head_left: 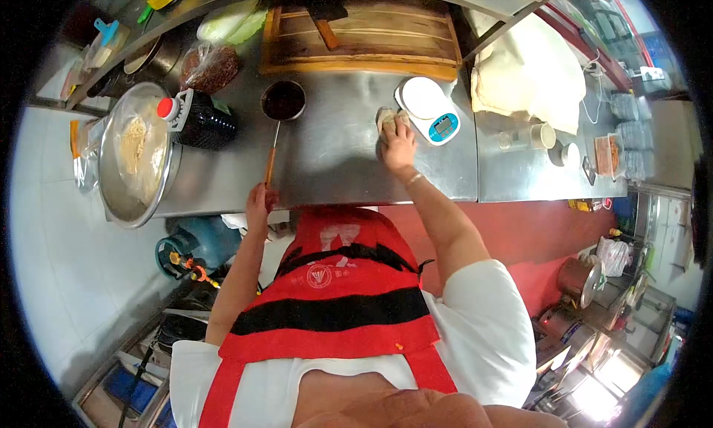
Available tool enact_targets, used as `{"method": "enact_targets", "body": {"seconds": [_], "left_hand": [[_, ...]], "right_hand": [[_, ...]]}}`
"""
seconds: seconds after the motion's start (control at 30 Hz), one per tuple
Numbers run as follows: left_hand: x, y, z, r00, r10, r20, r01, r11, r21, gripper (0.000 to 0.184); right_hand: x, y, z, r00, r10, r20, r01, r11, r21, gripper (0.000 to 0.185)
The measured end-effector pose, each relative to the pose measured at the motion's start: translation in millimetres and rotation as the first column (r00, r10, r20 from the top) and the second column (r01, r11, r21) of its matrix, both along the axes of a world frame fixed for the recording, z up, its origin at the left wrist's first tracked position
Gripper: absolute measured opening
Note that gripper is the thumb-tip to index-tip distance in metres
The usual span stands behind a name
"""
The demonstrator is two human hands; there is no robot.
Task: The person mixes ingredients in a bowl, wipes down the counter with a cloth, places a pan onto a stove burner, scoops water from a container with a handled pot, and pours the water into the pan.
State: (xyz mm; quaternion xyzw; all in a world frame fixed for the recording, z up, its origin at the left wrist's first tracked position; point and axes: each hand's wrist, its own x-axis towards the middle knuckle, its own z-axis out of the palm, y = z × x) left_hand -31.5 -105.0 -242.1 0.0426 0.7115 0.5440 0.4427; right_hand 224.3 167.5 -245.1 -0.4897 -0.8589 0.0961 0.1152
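Observation:
My left hand (260, 203) is closed round the wooden end of a ladle's handle at the front edge of the steel counter (334, 168). The ladle (275, 142) rests on the counter, its round bowl full of something dark. My right hand (399, 142) presses a brownish cloth (385, 121) onto the steel, fingers bent over it. Just right of that cloth stands a white kitchen scale (425, 105) with a blue-framed display, whose digits I cannot read. A large dark bottle (206, 120) with a red cap is left of the ladle.
A metal basin (170, 179) with a plastic bag in it overhangs the left end. Behind are a bag of reddish-brown bits (210, 67) and a wooden board (371, 38) with a cleaver (325, 25) on it. A clear jar (529, 137) lies right. A gas cylinder (204, 242) stands below.

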Motion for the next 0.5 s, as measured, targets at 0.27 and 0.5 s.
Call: {"method": "enact_targets", "body": {"seconds": [0.27,0.5], "left_hand": [[20.9,-66.9,-19.5,0.998,-0.024,0.057,0.028,0.997,-0.077,0.038],[34.4,-84.2,-3.5,0.631,-0.606,-0.484,0.623,0.768,-0.151,0.032]], "right_hand": [[43.2,-103.8,-5.3,0.895,0.444,-0.036,-0.445,0.892,-0.081,0.037],[171.7,-86.5,0.5,1.0,-0.027,0.004,0.027,0.99,-0.136,0.042]]}}
